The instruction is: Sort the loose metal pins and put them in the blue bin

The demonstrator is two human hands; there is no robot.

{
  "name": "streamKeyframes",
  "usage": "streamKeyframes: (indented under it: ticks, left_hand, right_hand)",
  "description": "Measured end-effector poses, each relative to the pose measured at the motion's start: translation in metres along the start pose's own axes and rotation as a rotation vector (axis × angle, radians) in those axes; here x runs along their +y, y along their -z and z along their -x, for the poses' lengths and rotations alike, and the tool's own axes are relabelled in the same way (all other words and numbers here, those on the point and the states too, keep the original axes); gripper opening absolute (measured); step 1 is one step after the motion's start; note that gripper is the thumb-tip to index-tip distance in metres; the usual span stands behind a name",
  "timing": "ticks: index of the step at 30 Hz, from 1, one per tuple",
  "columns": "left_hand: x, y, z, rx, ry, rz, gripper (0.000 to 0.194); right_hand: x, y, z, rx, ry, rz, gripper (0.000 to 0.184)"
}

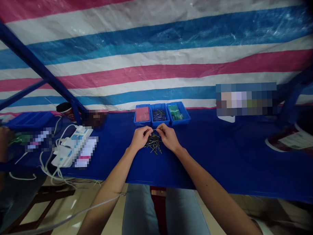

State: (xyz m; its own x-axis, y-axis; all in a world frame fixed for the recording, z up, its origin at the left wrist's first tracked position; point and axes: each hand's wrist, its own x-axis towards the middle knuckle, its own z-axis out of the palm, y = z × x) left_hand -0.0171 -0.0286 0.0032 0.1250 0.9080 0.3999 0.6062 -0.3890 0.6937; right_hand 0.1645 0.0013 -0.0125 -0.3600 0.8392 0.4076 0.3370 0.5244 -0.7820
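Observation:
My left hand (141, 137) and my right hand (168, 137) meet over the blue table, each with thumb and fingers pinched. Between their fingertips runs a thin, pale rod-like piece (155, 130), gripped at both ends; its exact kind is too small to make out. Just below, partly behind the hands, lies a loose pile of slim brass-and-dark metal pieces (154, 145), screw-like in shape. Three blue bins stand beyond the hands: a left bin (135, 123) with a pink block or stack, a middle bin (160, 124) of slim metal pieces, and a right bin (181, 122) with green plastic packets.
A white power strip (64, 156) with tangled cables lies to the left, near a cup (66, 108) and a blue tray (30, 119). Another person's hand (2, 138) is at the far left. A dark red container (296, 138) lies at the right.

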Motion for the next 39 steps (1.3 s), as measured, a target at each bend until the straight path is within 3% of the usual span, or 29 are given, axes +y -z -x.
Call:
streamKeyframes:
  ticks: [21,28,31,36,39]
  left_hand:
    - [-0.001,-0.001,0.001,-0.01,-0.011,0.011,0.026]
    - [0.0,0.001,0.002,0.0,-0.008,0.03,0.026]
    - [-0.002,0.001,0.002,0.043,0.011,0.067,0.026]
    - [-0.007,0.001,0.002,0.128,0.055,0.104,0.027]
    - [-0.01,0.002,0.0,0.189,0.1,0.129,0.027]
  right_hand:
    - [0.004,-0.003,-0.001,0.018,-0.014,0.222,0.051]
    - [0.0,0.0,0.003,0.136,-0.017,0.155,0.045]
    - [-0.003,0.006,0.001,0.252,-0.001,0.117,0.038]
    - [-0.009,0.019,-0.029,0.476,0.065,0.215,0.03]
    - [-0.01,0.022,-0.043,0.444,0.036,0.313,0.031]
